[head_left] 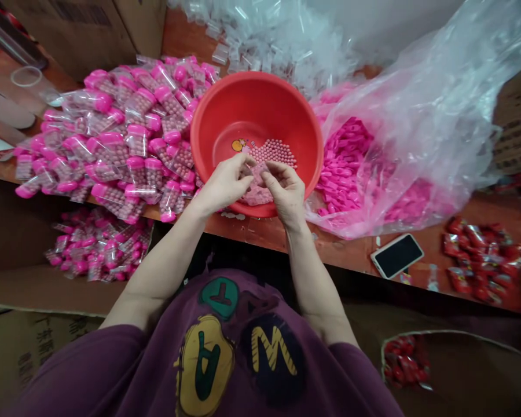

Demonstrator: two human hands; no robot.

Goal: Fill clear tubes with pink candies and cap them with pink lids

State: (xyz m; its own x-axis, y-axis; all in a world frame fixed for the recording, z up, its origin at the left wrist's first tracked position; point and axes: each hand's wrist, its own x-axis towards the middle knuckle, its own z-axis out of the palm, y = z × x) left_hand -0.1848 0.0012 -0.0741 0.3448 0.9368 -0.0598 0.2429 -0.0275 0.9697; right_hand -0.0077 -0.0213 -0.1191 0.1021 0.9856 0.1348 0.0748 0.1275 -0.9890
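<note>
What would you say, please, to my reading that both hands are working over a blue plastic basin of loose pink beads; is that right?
Not quite: the basin is red, not blue. The head view shows the left hand and right hand working over a red plastic basin of loose pink beads.

From my remote post I see a wooden tabletop (330,246) crowded on all sides: a red plastic basin (254,87) at centre, bagged pink-capped bottles (113,139) heaped against its left, a clear plastic sack of pink pieces (417,145) at its right, small clear bags (260,40) behind. A cardboard box (69,29) stands back left; a phone (397,255) and red packets (477,260) lie front right.
</note>
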